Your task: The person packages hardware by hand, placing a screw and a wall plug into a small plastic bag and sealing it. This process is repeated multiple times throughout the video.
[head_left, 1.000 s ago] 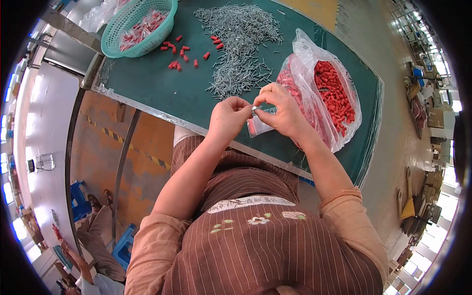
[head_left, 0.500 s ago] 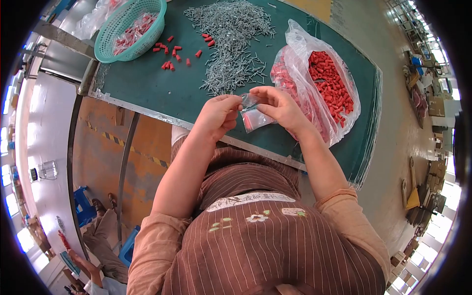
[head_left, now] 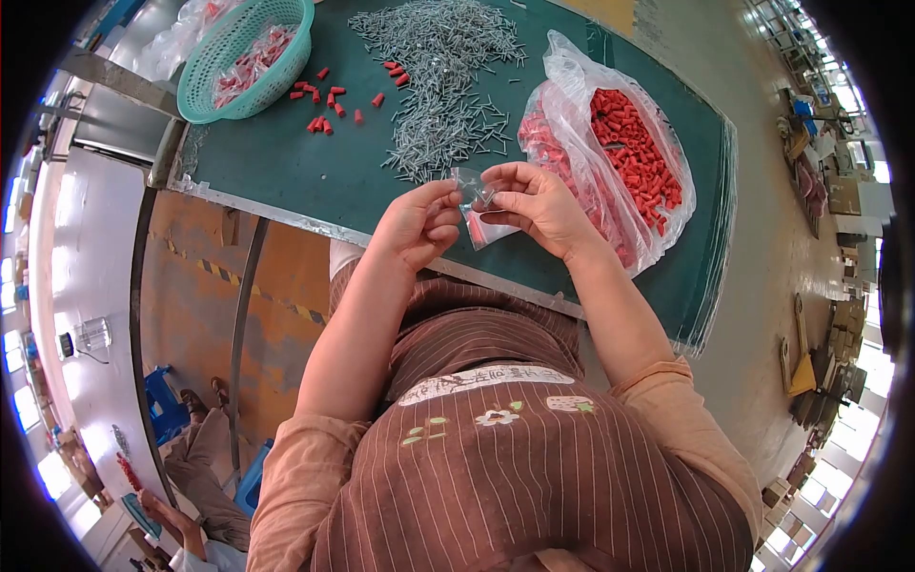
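A small clear plastic bag [head_left: 467,178] is pinched at its edge by my left hand [head_left: 417,225], over the near edge of the table. Facing it from the right, my right hand [head_left: 541,208] has its fingers curled and its thumb and fingertips closed on a few grey screws [head_left: 484,199], right at the bag's mouth. Beneath my hands lie small clear bags [head_left: 484,232] with something red inside. Just beyond, a big heap of grey screws [head_left: 440,105] spreads over the green table [head_left: 276,172].
To the right stands a large clear bag [head_left: 572,81] full of red plastic plugs [head_left: 639,153]. Several loose red plugs [head_left: 327,125] lie left of the screws. A teal basket [head_left: 195,91] holds filled bags at the far left. Another person's hand [head_left: 167,515] shows at lower left.
My left hand has shifted slightly left and down, with the bag held more upright. My right fingertips have come together at the bag's mouth, where screws now show.
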`<state>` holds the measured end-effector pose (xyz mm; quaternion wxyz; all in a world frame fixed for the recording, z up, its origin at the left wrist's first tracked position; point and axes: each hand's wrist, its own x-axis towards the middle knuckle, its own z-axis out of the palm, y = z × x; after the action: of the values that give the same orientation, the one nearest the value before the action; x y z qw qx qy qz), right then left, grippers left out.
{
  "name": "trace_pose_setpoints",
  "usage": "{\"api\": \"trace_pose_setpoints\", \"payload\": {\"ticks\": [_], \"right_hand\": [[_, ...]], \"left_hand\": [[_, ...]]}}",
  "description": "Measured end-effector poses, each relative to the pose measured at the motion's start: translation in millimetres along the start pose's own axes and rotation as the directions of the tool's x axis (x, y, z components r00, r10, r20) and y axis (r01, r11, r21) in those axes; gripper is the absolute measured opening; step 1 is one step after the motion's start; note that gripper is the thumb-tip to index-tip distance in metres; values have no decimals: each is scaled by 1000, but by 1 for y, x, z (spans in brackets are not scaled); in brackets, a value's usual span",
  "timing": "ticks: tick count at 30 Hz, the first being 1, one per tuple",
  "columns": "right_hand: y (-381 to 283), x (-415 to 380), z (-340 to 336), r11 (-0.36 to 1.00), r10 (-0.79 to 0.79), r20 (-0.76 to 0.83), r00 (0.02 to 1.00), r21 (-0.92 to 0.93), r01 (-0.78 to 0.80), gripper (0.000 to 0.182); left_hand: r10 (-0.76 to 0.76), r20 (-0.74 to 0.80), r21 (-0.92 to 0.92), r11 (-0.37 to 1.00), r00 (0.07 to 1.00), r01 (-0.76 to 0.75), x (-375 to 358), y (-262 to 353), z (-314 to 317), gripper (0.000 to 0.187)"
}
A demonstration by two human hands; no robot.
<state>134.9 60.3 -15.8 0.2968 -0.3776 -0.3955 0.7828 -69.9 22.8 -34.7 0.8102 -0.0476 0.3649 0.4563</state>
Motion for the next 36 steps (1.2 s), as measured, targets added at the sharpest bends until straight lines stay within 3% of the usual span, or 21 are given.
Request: {"api": "trace_pose_setpoints", "payload": {"ticks": [13,19,36], "right_hand": [[0,1,11,1000,3,-114,993,0,-3,28],[3,4,8,990,135,-71,988,61,-130,27],[-2,8,4,912,46,-98,994,-401,-82,11]], "left_hand": [[11,52,-42,999,999,-9,6,-4,-11,13],[33,31,-26,999,999,-32,4,-7,-4,14],[21,50,51,998,999,-23,7,-11,-11,11]]}}
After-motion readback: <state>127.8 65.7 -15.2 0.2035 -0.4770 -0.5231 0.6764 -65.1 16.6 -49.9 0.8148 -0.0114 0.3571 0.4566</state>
